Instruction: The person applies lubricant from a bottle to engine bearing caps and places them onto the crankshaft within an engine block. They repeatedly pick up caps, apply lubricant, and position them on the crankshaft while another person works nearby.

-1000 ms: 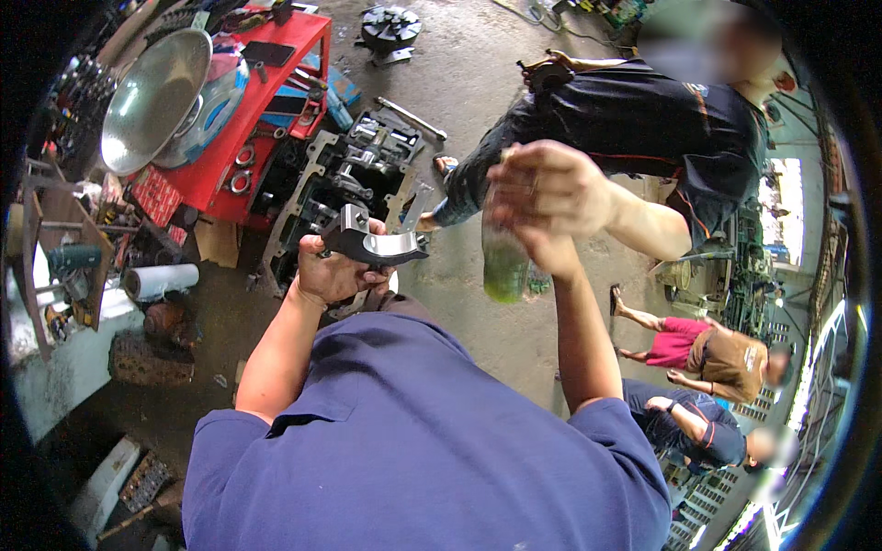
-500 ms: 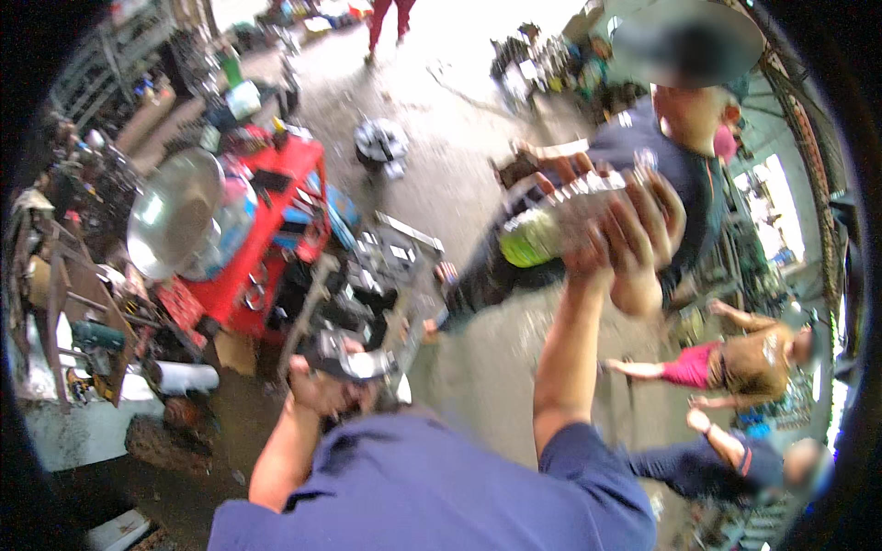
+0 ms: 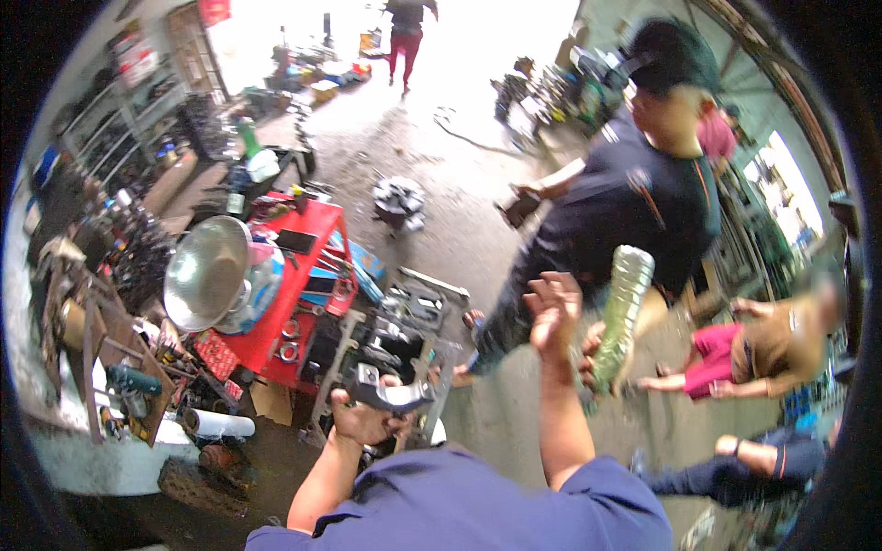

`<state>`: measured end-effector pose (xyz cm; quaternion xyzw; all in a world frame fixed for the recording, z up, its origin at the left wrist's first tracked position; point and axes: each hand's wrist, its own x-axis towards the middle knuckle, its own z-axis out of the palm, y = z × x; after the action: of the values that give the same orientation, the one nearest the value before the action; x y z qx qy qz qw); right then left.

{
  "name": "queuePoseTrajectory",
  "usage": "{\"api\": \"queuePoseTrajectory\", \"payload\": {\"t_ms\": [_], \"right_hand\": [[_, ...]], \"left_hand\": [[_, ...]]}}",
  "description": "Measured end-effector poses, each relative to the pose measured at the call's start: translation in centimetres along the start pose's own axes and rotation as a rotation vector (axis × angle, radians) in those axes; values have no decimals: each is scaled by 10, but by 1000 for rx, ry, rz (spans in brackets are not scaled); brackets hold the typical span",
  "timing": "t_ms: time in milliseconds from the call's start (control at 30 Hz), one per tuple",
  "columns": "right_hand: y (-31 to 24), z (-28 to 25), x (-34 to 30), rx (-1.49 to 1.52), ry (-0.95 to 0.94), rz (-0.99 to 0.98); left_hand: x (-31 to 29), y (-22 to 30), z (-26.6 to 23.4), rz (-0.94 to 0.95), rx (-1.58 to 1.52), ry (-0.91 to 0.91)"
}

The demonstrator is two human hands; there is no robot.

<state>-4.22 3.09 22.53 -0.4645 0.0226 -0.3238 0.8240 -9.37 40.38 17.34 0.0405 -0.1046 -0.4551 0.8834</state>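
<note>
From where I stand, the worker's left hand (image 3: 360,421) has its fingers and thumb wrapped about a curved metal piece (image 3: 404,398), grasping it low in front of the body, toward the near end of an engine block (image 3: 418,308); whether piece and block touch, I can't tell. The right hand (image 3: 554,312) is raised with fingers spread, released and holding nothing. Just beside it, a co-worker's hand (image 3: 591,347) grasps a tilted green plastic bottle (image 3: 625,312). As far as I can judge, the bottle is settled with the co-worker, while the metal piece is not set down and does not look seated on the block, so work on it seems unfinished. The block stands just beside the right edge of a red table (image 3: 322,225). A wide metal bowl (image 3: 207,275) leans at that table's left edge, and metal rings (image 3: 289,351) sit by its near right corner.
</note>
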Motion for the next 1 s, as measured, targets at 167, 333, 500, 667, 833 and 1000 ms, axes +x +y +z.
{"api": "queuePoseTrajectory", "payload": {"t_ms": [167, 333, 500, 667, 833, 1000], "right_hand": [[19, -25, -127, 420, 496, 836], [-20, -38, -171, 413, 371, 850], [-28, -34, -167, -11, 462, 511], [-4, -22, -159, -583, 309, -209], [-7, -29, -160, -792, 65, 46], [-41, -4, -177, -911, -339, 148]], "left_hand": [[12, -17, 5, -52, 24, 43], [8, -19, 17, -122, 45, 134], [1, -21, 14, -132, 29, 137], [-6, -19, 5, -145, -24, 108], [-14, -17, -3, -181, 3, 140], [-21, -20, -19, -221, -17, 149]]}}
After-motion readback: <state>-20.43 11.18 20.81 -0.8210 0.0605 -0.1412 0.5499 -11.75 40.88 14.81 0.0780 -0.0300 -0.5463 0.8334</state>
